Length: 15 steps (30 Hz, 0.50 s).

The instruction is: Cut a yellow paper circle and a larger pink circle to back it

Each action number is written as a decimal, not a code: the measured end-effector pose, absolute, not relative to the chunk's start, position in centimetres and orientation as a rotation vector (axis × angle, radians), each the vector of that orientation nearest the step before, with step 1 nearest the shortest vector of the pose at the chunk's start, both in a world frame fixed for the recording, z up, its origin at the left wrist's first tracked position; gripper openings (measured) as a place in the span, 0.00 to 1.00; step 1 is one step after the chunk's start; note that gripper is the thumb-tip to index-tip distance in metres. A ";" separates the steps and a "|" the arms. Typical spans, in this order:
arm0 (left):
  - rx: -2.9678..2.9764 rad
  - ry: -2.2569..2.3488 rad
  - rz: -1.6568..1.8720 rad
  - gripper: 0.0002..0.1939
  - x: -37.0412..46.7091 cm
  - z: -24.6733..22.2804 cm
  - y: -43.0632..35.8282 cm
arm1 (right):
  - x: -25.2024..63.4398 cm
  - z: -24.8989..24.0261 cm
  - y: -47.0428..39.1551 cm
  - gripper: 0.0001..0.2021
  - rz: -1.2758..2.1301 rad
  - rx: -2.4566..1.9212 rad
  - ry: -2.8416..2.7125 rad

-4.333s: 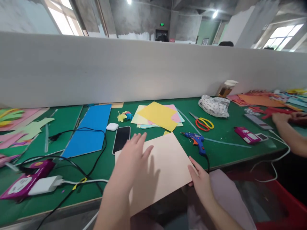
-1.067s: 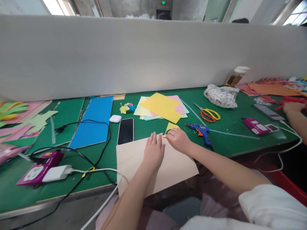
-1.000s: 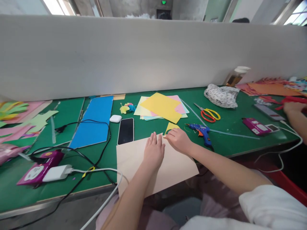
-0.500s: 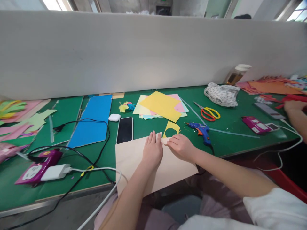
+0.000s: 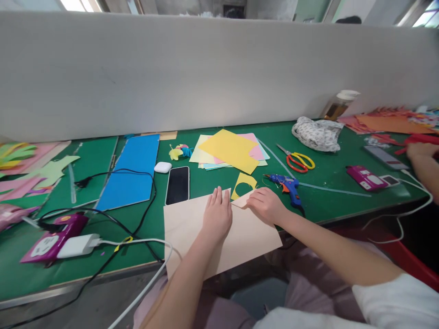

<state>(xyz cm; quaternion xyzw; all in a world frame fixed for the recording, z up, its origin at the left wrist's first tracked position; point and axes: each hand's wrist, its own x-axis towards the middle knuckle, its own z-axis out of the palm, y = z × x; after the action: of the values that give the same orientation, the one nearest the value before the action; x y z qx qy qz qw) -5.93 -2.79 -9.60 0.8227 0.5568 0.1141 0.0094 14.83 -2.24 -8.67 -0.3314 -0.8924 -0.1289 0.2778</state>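
A cream sheet of paper (image 5: 185, 228) lies at the table's front edge and hangs partly over it. My left hand (image 5: 218, 212) rests flat on the sheet, fingers stretched forward near its far edge. Beside it, my right hand (image 5: 265, 204) grips the far right part of the paper, whose edge is lifted or folded over at the fingers. Just beyond the hands is a yellow paper piece (image 5: 252, 181) with a round hole cut in it. A blue glue gun (image 5: 288, 185) lies to the right of my right hand.
Stacked coloured paper (image 5: 226, 146), scissors (image 5: 298, 160), a phone (image 5: 177, 185) and a blue board (image 5: 133, 169) lie farther back. Purple power strips (image 5: 58, 237) and cables are at left and right. Another person's hand (image 5: 421, 151) is at far right.
My right hand has slid to the right along the paper's far edge, and more of a lifted or folded strip shows. My left hand stays flat in place.
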 end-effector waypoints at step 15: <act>2.573 1.731 0.405 0.24 -5.8 -9.7 -3.0 | 14.2 -8.3 -5.1 0.12 -0.302 -0.869 -2.454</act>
<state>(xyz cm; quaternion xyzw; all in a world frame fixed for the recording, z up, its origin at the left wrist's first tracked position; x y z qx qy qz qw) -5.80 -2.96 -9.66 0.8228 0.5533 0.1296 0.0070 14.18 -5.09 -8.29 -0.3202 -0.9048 -0.1114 0.2575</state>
